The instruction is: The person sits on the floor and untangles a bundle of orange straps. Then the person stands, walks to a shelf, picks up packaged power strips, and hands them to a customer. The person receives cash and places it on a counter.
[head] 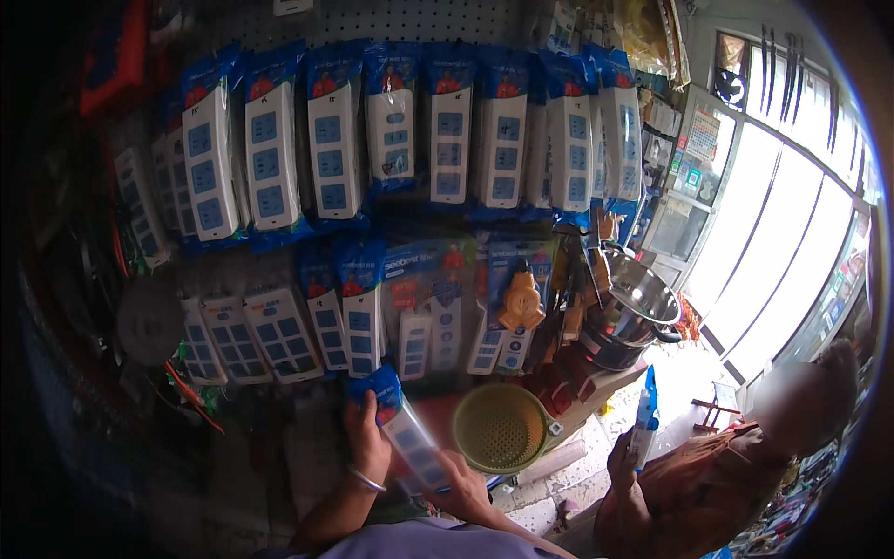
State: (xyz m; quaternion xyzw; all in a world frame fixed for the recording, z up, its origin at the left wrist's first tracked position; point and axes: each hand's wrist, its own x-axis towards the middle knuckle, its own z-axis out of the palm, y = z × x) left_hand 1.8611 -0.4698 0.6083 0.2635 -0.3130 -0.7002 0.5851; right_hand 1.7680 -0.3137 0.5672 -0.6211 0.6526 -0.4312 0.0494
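A white power strip in a blue-topped plastic pack (408, 434) is held at a slant in front of me. My left hand (370, 444), with a bangle at the wrist, grips its upper blue end. Around the lower end close the fingers of my right hand (461, 485). Beyond it, similar packaged power strips (332, 150) hang in an upper row on a pegboard (433, 24). A lower row holds more power strips (283, 335) and a yellow adapter plug (522, 300) on a blister card.
An olive plastic colander (501, 427) stands just past my right hand, near a steel pot (632, 297). On the right a person (684, 482) holds another packaged strip (646, 426). Glass doors (768, 209) let in bright light. Red-orange cables (192, 398) hang at left.
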